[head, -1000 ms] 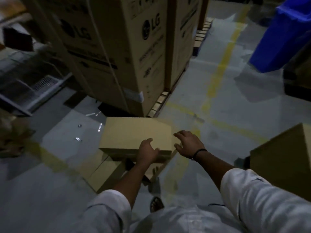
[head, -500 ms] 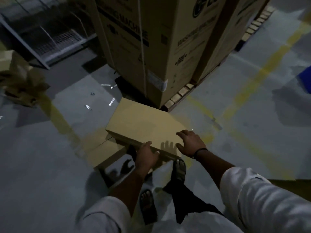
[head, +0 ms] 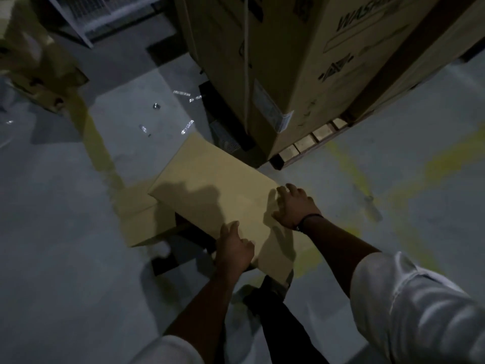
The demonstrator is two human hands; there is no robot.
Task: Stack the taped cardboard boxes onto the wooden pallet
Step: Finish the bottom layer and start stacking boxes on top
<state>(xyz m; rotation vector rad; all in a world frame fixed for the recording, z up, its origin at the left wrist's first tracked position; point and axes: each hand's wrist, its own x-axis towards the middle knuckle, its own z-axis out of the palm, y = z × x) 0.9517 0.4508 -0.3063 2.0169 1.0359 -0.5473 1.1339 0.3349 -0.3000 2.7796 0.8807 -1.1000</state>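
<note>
A flat cardboard box (head: 210, 179) is held at an angle by both hands, above the grey floor (head: 65, 258) and just in front of the corner of the wooden pallet (head: 309, 143), not on it. Its near edge is clasped by the left hand (head: 233, 248), with fingers laid on the top and the thumb bent at the rim; what lies beneath is hidden. Its right corner is gripped by the right hand (head: 294, 206), fingers spread and bent over the edge, a dark band worn at the wrist. No tape can be made out on the box in the dim light.

A second box (head: 141, 219) is partly covered by the held one; whether the two touch cannot be told. The pallet is largely hidden under a tall printed carton (head: 301, 61), which is cut off at the top, so only "WASH" can be read. Crumpled cardboard (head: 34, 56) is blurred at the upper left. Shiny scraps (head: 187, 127) are scattered on the floor, too small to be identified. Worn yellow lines (head: 97, 143) are seen across the floor.
</note>
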